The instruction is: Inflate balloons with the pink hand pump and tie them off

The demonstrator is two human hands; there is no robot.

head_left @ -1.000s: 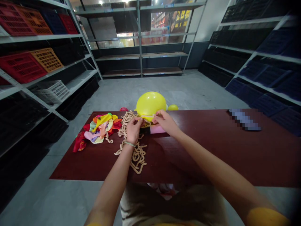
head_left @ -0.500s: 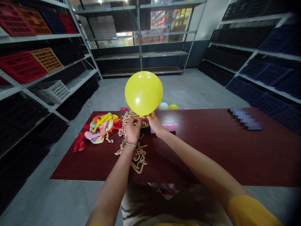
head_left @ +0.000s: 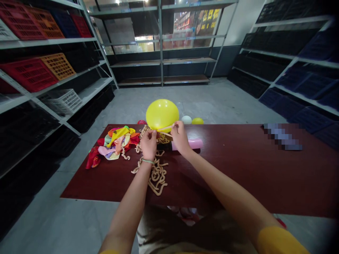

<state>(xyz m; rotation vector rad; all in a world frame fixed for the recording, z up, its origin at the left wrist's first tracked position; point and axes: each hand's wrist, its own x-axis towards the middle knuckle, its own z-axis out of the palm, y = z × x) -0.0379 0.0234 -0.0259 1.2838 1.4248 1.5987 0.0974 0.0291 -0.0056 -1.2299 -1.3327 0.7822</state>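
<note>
Two forearms reach over the table's [head_left: 238, 183] near edge, past the tangle of tan cord [head_left: 156, 174] and the pink pump [head_left: 189, 144]. Left hand [head_left: 148, 144] and right hand [head_left: 180, 137] are pinched on the yellow balloon's [head_left: 162, 114] stretched neck near the far edge. Deflated balloons [head_left: 113, 144] lie left; bare tabletop spreads right.
</note>
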